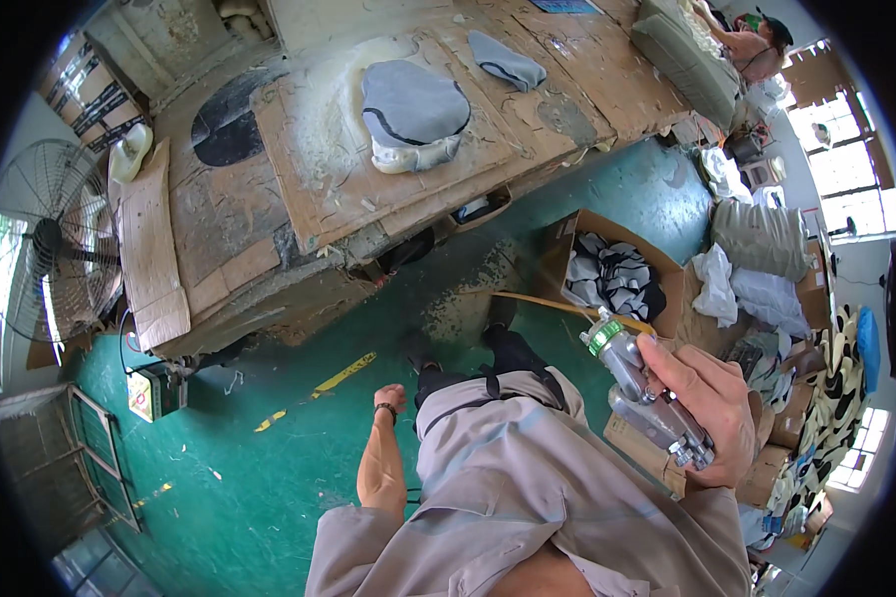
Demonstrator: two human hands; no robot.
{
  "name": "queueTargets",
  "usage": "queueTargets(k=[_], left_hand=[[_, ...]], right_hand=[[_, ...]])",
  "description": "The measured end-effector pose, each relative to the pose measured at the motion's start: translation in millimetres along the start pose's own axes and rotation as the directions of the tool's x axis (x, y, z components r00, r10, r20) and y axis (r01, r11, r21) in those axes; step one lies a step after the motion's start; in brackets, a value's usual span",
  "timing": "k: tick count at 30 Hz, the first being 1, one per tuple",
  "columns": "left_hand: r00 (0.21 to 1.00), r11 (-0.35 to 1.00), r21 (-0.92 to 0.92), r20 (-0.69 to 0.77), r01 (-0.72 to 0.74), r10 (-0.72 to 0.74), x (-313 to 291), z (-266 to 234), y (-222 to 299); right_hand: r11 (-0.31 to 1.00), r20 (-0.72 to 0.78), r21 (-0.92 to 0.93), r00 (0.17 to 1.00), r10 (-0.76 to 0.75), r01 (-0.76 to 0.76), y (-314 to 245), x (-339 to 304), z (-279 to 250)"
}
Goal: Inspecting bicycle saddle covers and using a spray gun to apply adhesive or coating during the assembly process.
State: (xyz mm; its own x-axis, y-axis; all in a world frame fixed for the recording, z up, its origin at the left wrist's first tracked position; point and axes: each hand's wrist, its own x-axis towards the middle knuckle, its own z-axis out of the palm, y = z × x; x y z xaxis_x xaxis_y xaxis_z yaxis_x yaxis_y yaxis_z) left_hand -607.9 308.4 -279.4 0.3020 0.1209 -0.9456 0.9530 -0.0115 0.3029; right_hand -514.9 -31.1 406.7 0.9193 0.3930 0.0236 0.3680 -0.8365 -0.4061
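1. The right hand (709, 403) is closed around the body of a metal spray gun (642, 383), fingers wrapped over its handle. The nozzle with its green ring points up and away from the hand, toward the worktop (319, 199), probably so the gun stays ready to aim.
2. A thin yellowish hose (567, 304) runs from just beyond the gun's nozzle end off to the left of the hand, above the floor.
3. The left hand (390, 398) hangs low beside the person's grey trousers, well apart from the gun. It holds nothing; the fingers look loosely curled, though they are too small to read closely. A dark band sits on the wrist.
4. Far ahead of both hands, on the cardboard-covered worktop, lies a grey padded cushion piece (413, 104) over pale foam, likely laid flat for spraying. A smaller grey piece (506, 62) lies beyond it.
5. Just beyond the right hand stands an open cardboard box (577, 244) of dark and white fabric.
6. Far left of the left hand stands a large fan (55, 244).
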Motion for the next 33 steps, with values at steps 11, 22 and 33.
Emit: queueTargets(k=[11,22,33], left_hand=[[0.996,0.999,0.008,-0.084,-0.035,0.036,-26,44,71],[0.975,0.984,-0.01,-0.136,-0.177,0.174,-58,133,150],[0.982,0.98,-0.194,-0.176,0.041,-0.075,-72,168,92]], right_hand=[[0.934,-0.14,0.309,0.963,0.231,-0.179,141,-19,-25],[0.879,-0.21,0.448,0.936,0.283,-0.165,283,13,-64],[0.938,-0.201,0.345,0.977,0.064,0.01,320,67,-91]])
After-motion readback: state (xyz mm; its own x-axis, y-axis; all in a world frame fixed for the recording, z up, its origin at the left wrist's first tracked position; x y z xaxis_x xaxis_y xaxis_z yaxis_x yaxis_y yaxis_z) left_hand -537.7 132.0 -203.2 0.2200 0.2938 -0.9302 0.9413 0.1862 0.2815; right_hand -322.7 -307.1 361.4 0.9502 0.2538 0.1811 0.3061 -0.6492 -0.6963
